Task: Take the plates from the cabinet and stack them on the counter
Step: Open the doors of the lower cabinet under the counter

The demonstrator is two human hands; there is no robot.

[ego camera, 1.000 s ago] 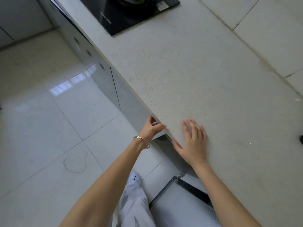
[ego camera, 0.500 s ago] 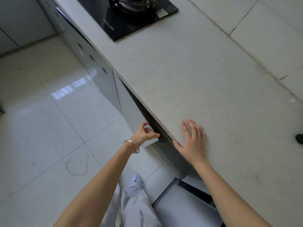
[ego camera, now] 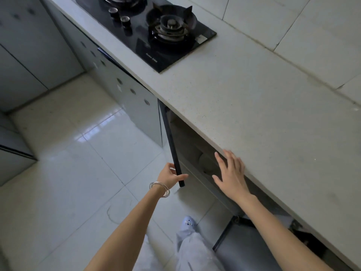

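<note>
head view: left hand [ego camera: 171,176] grips one cabinet door [ego camera: 171,145], right hand [ego camera: 232,176] spread.

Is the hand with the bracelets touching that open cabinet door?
Touching. The head view shows the left hand holding the cabinet door by its dark edge, with the thumb curled across it.

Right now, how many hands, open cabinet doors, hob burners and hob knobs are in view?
Hands: 2, left hand and right hand
Open cabinet doors: 2, the left hand grips one
Hob burners: 2
Hob knobs: 2
Total: 8
</note>
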